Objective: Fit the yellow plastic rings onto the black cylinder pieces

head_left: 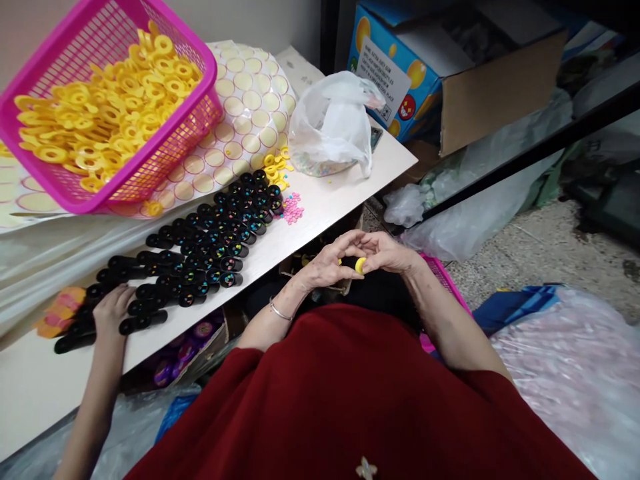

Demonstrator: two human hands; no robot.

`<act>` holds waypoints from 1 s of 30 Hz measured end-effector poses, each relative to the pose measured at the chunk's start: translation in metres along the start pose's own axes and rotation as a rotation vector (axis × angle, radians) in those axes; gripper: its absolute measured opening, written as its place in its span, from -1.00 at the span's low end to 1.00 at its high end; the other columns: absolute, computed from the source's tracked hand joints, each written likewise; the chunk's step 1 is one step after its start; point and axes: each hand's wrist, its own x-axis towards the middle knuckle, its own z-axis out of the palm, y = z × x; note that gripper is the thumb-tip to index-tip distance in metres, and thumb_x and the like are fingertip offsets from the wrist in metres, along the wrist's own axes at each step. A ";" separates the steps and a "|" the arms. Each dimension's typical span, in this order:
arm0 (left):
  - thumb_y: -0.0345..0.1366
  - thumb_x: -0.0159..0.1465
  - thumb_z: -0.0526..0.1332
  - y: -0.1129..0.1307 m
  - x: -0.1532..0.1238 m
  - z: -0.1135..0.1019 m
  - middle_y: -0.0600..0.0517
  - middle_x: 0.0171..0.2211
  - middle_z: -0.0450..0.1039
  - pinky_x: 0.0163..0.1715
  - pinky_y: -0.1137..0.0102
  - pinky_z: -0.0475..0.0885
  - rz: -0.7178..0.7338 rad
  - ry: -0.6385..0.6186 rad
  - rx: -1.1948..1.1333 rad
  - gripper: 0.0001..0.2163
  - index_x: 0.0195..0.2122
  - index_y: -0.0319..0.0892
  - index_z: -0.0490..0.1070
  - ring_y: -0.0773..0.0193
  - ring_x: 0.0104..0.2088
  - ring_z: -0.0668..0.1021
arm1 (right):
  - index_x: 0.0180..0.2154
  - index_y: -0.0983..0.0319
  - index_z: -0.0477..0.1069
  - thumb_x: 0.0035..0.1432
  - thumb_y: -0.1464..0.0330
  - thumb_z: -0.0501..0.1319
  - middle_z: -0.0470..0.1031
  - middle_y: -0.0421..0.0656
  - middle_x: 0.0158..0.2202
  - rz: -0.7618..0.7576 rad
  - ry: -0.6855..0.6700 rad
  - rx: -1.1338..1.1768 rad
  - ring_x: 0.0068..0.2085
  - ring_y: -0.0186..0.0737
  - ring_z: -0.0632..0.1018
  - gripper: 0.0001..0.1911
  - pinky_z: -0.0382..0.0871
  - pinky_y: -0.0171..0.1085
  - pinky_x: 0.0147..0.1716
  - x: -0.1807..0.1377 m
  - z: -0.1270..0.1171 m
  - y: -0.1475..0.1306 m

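Note:
In front of my red top, both hands meet around a small black tube with a yellow cap [360,265] at its right end. My left hand [325,265] is closed on the tube's left part, thumb below and fingers above. My right hand [389,254] pinches the yellow end. The fingers hide much of the tube. On the white table to the left lie several rows of black tubes [215,240], many showing coloured candies in their ends. Beside them are loose yellow ring-shaped pieces [275,167] and a small heap of pink candies [291,209].
A pink basket [209,100] of yellow ring pieces stands on sticker sheets [245,100]. Another person's hand [113,310] touches tubes at the left. A white plastic bag [333,127] sits near the table's corner, with a blue carton [395,73] behind.

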 end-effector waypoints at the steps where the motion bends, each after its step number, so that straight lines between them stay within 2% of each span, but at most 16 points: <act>1: -0.35 -0.11 0.45 -0.001 -0.001 0.000 -0.09 -0.03 0.44 0.04 0.19 0.42 0.010 0.005 0.001 -0.25 0.15 -0.10 0.26 0.13 -0.06 0.55 | -0.23 0.30 0.52 -0.36 0.54 0.44 0.57 -0.16 -0.31 0.003 -0.019 -0.009 -0.28 -0.26 0.58 -0.50 0.48 -0.36 -0.39 0.000 0.000 -0.001; 6: -0.34 -0.12 0.46 -0.008 -0.004 0.001 -0.06 -0.10 0.45 0.03 0.23 0.42 0.004 0.018 -0.002 -0.28 0.13 -0.12 0.30 0.18 -0.12 0.56 | -0.17 0.27 0.51 -0.33 0.54 0.43 0.57 -0.14 -0.21 0.017 -0.095 -0.077 -0.18 -0.21 0.58 -0.46 0.51 -0.29 -0.28 0.000 0.000 -0.003; 11: -0.33 -0.15 0.47 -0.012 -0.006 -0.004 -0.11 0.10 0.32 0.03 0.22 0.42 -0.020 0.017 0.020 -0.29 0.10 -0.09 0.34 0.16 -0.09 0.54 | -0.16 0.27 0.50 -0.36 0.52 0.43 0.56 -0.16 -0.25 0.052 -0.124 -0.127 -0.22 -0.22 0.57 -0.43 0.51 -0.28 -0.33 0.002 0.001 -0.002; 14: -0.32 -0.15 0.47 -0.011 -0.007 -0.009 -0.11 0.12 0.30 0.07 0.19 0.39 -0.011 0.029 0.099 -0.33 0.05 -0.09 0.39 0.08 0.01 0.48 | -0.12 0.23 0.48 -0.33 0.51 0.42 0.55 -0.17 -0.22 0.051 -0.162 -0.128 -0.24 -0.25 0.56 -0.41 0.50 -0.30 -0.34 0.004 0.006 -0.002; 18: -0.34 -0.11 0.43 -0.013 -0.008 -0.012 -0.10 0.11 0.31 0.16 0.12 0.28 0.012 0.013 0.211 -0.35 0.07 -0.08 0.37 0.02 0.13 0.38 | -0.12 0.20 0.47 -0.31 0.50 0.42 0.53 -0.17 -0.13 -0.043 -0.093 -0.086 -0.10 -0.20 0.54 -0.42 0.46 -0.25 -0.16 0.007 0.013 0.009; 22: -0.29 -0.09 0.42 -0.014 -0.010 -0.018 -0.14 0.09 0.34 0.18 0.07 0.23 0.062 0.062 0.364 -0.40 0.04 -0.11 0.40 -0.01 0.17 0.33 | -0.13 0.20 0.45 -0.26 0.38 0.42 0.52 -0.14 -0.12 -0.111 0.031 -0.078 -0.05 -0.14 0.51 -0.47 0.41 -0.21 -0.13 0.012 0.010 0.032; 24: -0.22 -0.09 0.43 -0.010 -0.012 -0.029 -0.13 0.01 0.40 0.16 0.07 0.23 0.133 0.197 0.474 -0.43 0.00 -0.11 0.41 -0.01 0.15 0.34 | -0.12 0.21 0.41 -0.17 0.31 0.38 0.49 -0.14 -0.15 -0.104 0.115 -0.180 -0.11 -0.18 0.50 -0.51 0.40 -0.20 -0.14 0.017 0.007 0.042; 27: -0.17 0.03 0.35 0.005 -0.012 -0.054 -0.10 -0.11 0.45 0.14 0.08 0.21 0.232 0.593 0.767 -0.62 -0.12 -0.14 0.45 0.05 0.06 0.38 | -0.10 0.22 0.36 -0.06 0.30 0.32 0.44 -0.15 -0.19 -0.035 0.176 -0.588 -0.21 -0.22 0.46 -0.57 0.36 -0.18 -0.16 0.029 0.011 0.052; 29: -0.21 0.14 0.25 0.016 -0.010 -0.071 -0.10 -0.16 0.45 0.12 0.08 0.19 0.190 0.877 1.001 -0.77 -0.21 -0.17 0.46 0.07 -0.01 0.38 | -0.11 0.25 0.34 0.01 0.33 0.27 0.41 -0.09 -0.18 0.003 0.143 -0.933 -0.20 -0.19 0.44 -0.64 0.33 -0.15 -0.12 0.041 0.017 0.058; 30: -0.22 0.16 0.21 0.021 -0.009 -0.078 -0.11 -0.16 0.45 0.11 0.07 0.18 0.137 0.981 1.103 -0.81 -0.24 -0.18 0.46 0.06 -0.01 0.36 | -0.13 0.27 0.35 0.04 0.35 0.25 0.40 -0.05 -0.17 0.024 0.116 -1.078 -0.18 -0.16 0.44 -0.68 0.31 -0.15 -0.11 0.047 0.020 0.061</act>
